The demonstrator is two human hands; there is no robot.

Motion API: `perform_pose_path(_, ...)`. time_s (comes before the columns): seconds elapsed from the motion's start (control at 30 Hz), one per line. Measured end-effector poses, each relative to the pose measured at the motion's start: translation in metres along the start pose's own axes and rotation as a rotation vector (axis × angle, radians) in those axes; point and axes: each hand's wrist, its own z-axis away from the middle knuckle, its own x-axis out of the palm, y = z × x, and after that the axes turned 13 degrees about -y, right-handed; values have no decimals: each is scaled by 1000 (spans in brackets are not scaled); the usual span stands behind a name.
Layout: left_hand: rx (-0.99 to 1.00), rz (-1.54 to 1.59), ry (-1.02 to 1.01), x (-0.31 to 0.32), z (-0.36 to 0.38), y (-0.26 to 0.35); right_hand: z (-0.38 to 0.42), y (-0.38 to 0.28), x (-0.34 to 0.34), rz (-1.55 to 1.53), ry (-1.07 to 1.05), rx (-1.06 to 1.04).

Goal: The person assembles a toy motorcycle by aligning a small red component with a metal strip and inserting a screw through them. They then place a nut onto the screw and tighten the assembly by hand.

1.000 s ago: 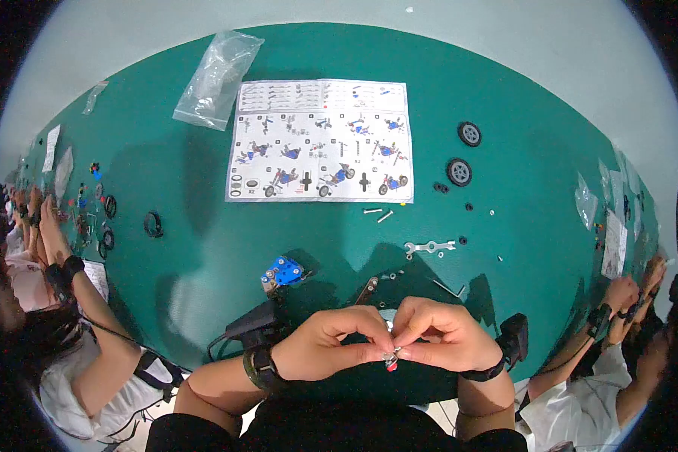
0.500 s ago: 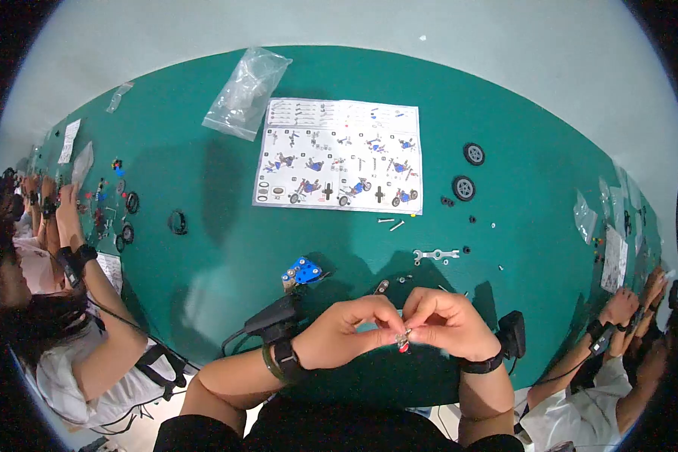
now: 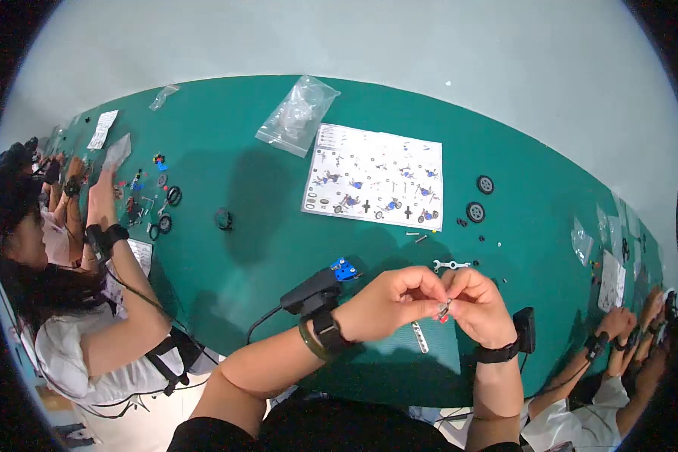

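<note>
Fingers (image 3: 416,310), head view: pinched together at the tips on both hands, with almost no gap left, gripping one small piece.
Small metal piece with red (image 3: 444,309): held between both sets of fingertips, over the near part of the green table (image 3: 557,203); partly covered and too small to make out in detail.
Left hand (image 3: 384,305): gripping from the left with thumb and forefinger; strapped at the wrist with a black band (image 3: 326,328) and a black device (image 3: 301,292).
Right hand (image 3: 490,318): gripping from the right in a like pinch, close against the left.
Perforated strip (image 3: 420,339): lying just below the pinch, toward the body.
Wrench (image 3: 451,265): lying flat just beyond the hands.
Blue part (image 3: 345,269): partly hidden behind the device.
Screws (image 3: 421,239): lying near the lower edge of the sheet.
Instruction sheet (image 3: 373,177): spread flat, well beyond the hands, printed with small drawings.
Clear bag (image 3: 299,117): lying at the upper left of the sheet.
Wheels (image 3: 475,212): two, lying right of the sheet, near each other.
Co-worker's arm (image 3: 132,290): reaching over the table at far left.
</note>
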Motion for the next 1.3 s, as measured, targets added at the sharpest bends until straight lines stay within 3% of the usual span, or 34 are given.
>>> perform_pose_path(0.57,90,-94,-2,-33,-7,-18,-22,11,-15,87,47,-37)
perform_pose_path(0.7,124,-321,-17,-32,-3,-28,-13,19,-27,279,-15,-36)
perform_pose_path(0.87,131,-229,-73,-34,-1,-33,-5,15,-20,297,22,72)
perform_pose_path(1.3,170,-241,-73,-34,0,-31,-5,20,-18,292,76,15)
